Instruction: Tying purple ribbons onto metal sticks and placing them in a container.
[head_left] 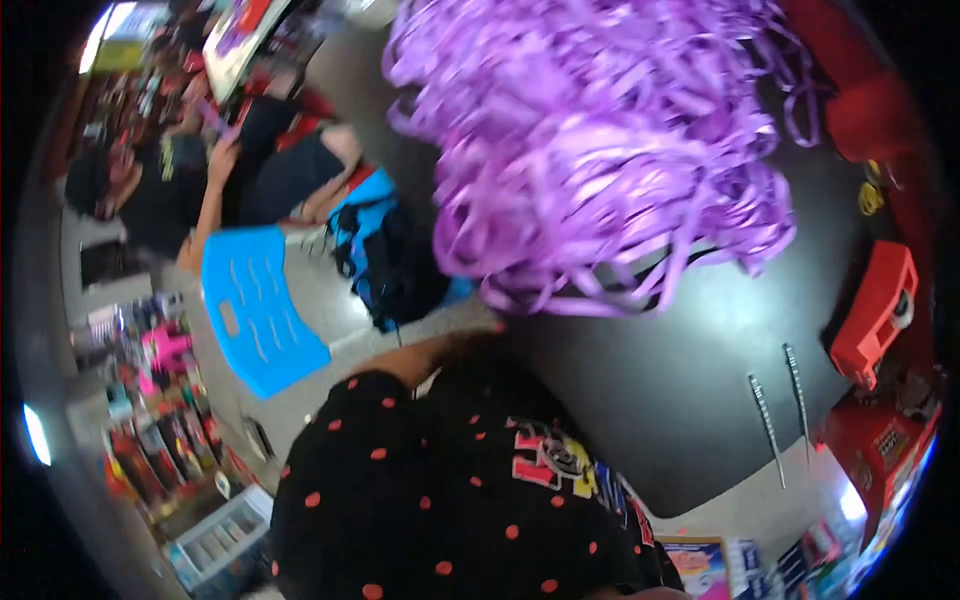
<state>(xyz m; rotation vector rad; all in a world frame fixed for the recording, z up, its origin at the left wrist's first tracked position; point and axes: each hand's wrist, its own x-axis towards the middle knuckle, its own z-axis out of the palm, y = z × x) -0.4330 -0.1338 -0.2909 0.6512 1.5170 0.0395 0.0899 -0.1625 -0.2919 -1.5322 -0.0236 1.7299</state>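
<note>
A large heap of shiny purple ribbon [600, 180], in many loose loops, lies on the dark grey table [640, 400]. My left forearm [415, 362] comes out of a black sleeve with red dots and reaches toward the table's edge, just below the heap. Shadow hides the hand at its end, so its fingers and anything in them cannot be made out. My right hand is nowhere in the picture. Two thin dark strips with pale ends, one strip [768, 428] and another strip [796, 390], lie on the table's right part.
A red tape dispenser [875, 315] stands at the table's right edge, with a small yellow coil [870, 195] beyond it. On the left are a blue plastic stool [258, 310] and a blue-and-black bag [375, 255]. Another person [170, 190] sits farther back, and stocked shelves [165, 450] line the left.
</note>
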